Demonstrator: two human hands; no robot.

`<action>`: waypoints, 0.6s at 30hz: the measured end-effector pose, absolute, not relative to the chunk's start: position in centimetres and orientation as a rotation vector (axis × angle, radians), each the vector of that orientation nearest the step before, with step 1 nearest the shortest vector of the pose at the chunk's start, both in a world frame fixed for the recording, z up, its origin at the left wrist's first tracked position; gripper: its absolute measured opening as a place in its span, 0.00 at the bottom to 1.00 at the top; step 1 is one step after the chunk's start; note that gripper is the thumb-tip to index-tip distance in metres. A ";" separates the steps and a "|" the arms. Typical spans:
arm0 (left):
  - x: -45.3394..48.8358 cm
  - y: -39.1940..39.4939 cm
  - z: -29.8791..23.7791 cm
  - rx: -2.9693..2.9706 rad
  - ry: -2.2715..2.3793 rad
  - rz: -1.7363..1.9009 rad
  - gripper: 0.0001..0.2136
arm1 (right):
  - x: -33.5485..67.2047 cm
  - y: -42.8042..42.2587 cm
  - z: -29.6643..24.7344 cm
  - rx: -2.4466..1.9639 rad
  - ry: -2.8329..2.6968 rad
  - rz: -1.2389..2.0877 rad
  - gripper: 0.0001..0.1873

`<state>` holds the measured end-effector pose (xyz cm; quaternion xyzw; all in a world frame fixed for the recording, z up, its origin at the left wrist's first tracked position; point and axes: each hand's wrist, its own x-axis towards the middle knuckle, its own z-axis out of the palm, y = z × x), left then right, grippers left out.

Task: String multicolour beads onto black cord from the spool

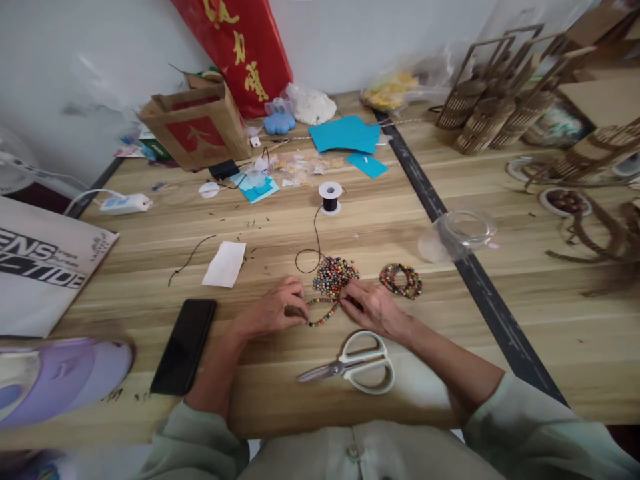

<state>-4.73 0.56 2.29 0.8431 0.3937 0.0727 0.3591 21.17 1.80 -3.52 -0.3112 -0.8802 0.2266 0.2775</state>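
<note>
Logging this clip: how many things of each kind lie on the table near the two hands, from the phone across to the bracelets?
beaded strand, pinched by left hand and right hand: 1
loose bead pile: 1
bracelet stack: 1
scissors: 1
phone: 1
cord spool: 1
white paper slip: 1
Total: 7

- Soft, even daylight fills the room; the bench (450, 320) is bright, with no hard glare.
- Shadows are faint: a thin, pale one lies under the scissors (355, 363).
- The white wall (75, 60) looks slightly washed out.
- The clear lid (457, 235) carries a mild sheen.
- The wide lens bends the edges: the dark strip (450, 227) slants, and the wooden racks (495, 100) lean outward.
- The purple thing (60, 377) at lower left and the wooden rings (600, 240) at the right edge are smeared.
- The middle is sharpest: the string of beads (323, 312) reads clearly.
</note>
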 end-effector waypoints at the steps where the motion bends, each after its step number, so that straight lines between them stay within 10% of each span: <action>1: -4.7 0.6 2.3 2.180 1.020 0.180 0.03 | 21.2 1.8 -3.5 -0.833 -2.361 0.607 0.04; 18: -4.4 0.4 2.3 2.219 1.034 0.195 0.03 | 21.2 1.8 -4.0 -0.831 -2.362 0.582 0.04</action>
